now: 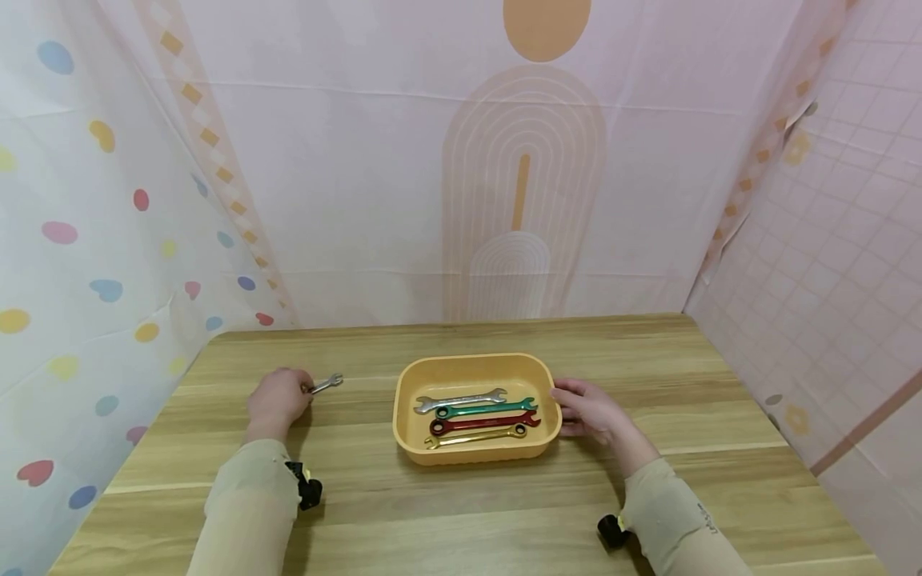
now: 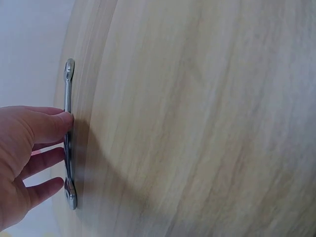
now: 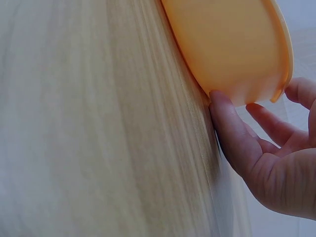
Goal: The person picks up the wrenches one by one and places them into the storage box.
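Pinching a wrench (image 1: pixel 327 383) with left hand (image 1: pixel 277 400), thumb on its shaft. Steadying tray (image 1: pixel 475 454) with right hand (image 1: pixel 592 410), fingers loosely spread against its wall. Four spanners (image 1: pixel 479 417) already inside; this one still out.

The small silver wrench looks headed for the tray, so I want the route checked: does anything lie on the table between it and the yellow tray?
Nothing visible: only bare table lies between the silver wrench, pinched by the left hand, and the yellow tray.
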